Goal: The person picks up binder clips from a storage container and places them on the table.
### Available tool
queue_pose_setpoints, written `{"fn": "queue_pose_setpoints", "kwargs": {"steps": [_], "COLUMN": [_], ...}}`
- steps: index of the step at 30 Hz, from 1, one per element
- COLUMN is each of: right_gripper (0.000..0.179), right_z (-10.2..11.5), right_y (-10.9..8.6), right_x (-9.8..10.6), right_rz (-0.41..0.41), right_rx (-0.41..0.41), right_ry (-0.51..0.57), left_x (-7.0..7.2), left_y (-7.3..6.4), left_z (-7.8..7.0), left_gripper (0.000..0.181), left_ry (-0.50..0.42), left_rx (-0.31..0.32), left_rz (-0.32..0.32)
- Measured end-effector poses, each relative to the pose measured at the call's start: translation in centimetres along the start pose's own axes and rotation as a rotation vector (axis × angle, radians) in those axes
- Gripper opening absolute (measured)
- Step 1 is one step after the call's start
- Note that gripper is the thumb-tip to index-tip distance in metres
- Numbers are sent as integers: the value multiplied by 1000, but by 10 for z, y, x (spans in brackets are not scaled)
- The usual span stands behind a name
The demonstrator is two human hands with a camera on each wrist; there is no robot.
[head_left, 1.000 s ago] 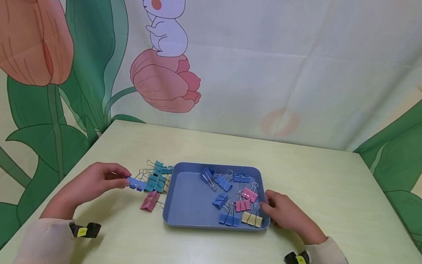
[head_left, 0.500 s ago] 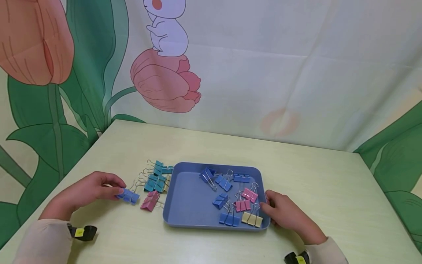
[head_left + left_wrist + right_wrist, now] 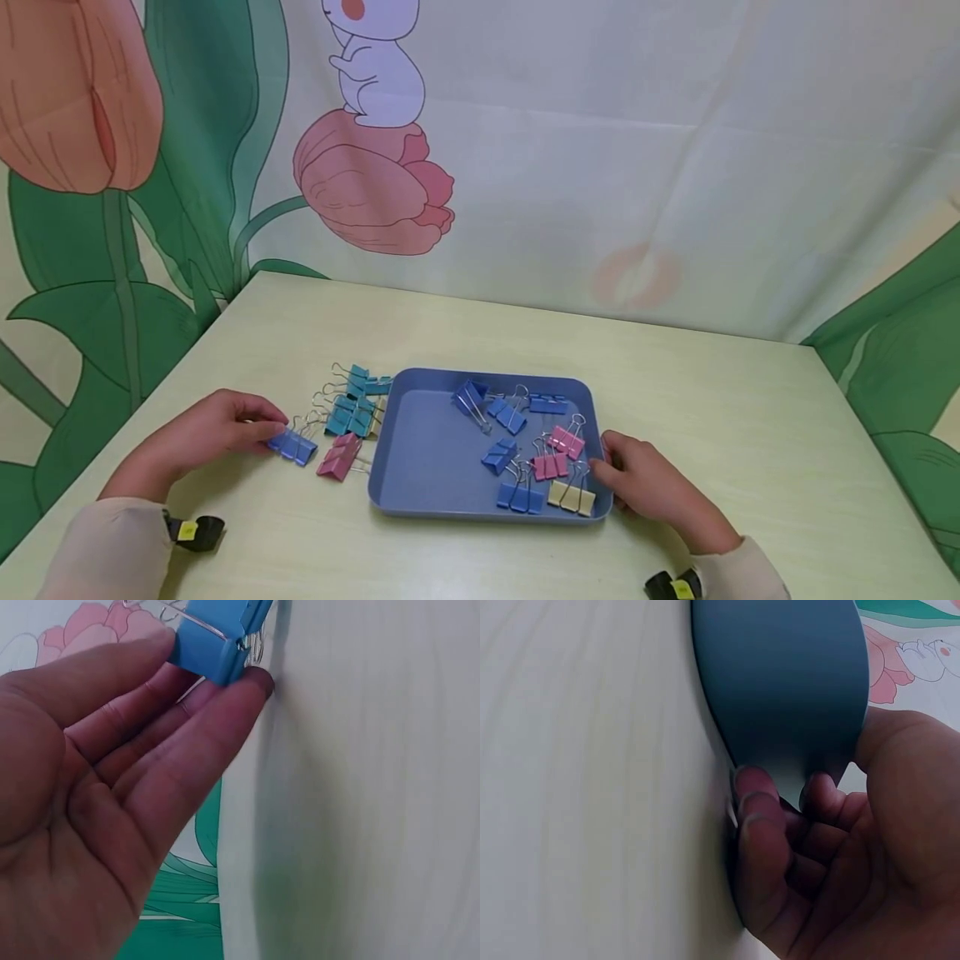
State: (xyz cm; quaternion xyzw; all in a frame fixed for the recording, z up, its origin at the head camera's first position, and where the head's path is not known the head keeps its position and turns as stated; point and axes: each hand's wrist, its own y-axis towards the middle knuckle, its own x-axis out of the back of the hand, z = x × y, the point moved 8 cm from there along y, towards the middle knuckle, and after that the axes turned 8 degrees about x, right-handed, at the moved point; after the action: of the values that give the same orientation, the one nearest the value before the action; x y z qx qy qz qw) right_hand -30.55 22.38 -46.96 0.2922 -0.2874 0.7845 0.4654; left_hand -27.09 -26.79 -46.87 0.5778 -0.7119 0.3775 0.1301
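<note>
My left hand (image 3: pixel 213 432) pinches one end of a blue binder clip (image 3: pixel 294 447) low over the table, left of the tray. In the left wrist view, thumb and fingertips hold that blue clip (image 3: pixel 210 649) by its body, its wire handles pointing away. My right hand (image 3: pixel 647 482) grips the right side of a blue-grey tray (image 3: pixel 427 467), thumb at the rim. Seen from the right wrist, the other fingers curl low against the tray wall (image 3: pixel 787 682). Inside the tray, toward its right half, lie several blue clips (image 3: pixel 521 498), two pink clips (image 3: pixel 551 467) and a yellow clip (image 3: pixel 572 498).
Several teal binder clips (image 3: pixel 351 414) bunch against the tray's left edge, with a yellowish clip (image 3: pixel 377 417) partly hidden beside them. A dark pink clip (image 3: pixel 340 457) lies just in front, handles toward the tray. Behind the table (image 3: pixel 720 400) hangs a printed curtain (image 3: pixel 540 183).
My left hand has drawn the blue clip away from the teal clips, leftward and toward me, then stayed nearly still. My right hand keeps its place on the tray.
</note>
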Motion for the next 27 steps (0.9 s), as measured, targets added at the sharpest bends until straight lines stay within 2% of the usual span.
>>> {"fn": "queue_pose_setpoints", "kwargs": {"steps": [9,16,21,27], "right_gripper": [13,13,14,14], "right_z": [-7,-6,-6,-7], "right_y": [3,4,4,4], "right_x": [-4,-4,-3,-1], "right_rz": [-2,-3,-6,-13], "right_rx": [9,10,14,23], "right_ry": [13,7,-3,-32], "left_x": [0,-2,0,4], "left_y": [-3,-4,-6,-12], "left_z": [-13,-18,-23,-40], "left_gripper": [22,22,27,28], "left_ry": [165,185,237,284], "left_rx": [-20,-33,-57,-109], "left_rz": [-51,-57,-110,-202]}}
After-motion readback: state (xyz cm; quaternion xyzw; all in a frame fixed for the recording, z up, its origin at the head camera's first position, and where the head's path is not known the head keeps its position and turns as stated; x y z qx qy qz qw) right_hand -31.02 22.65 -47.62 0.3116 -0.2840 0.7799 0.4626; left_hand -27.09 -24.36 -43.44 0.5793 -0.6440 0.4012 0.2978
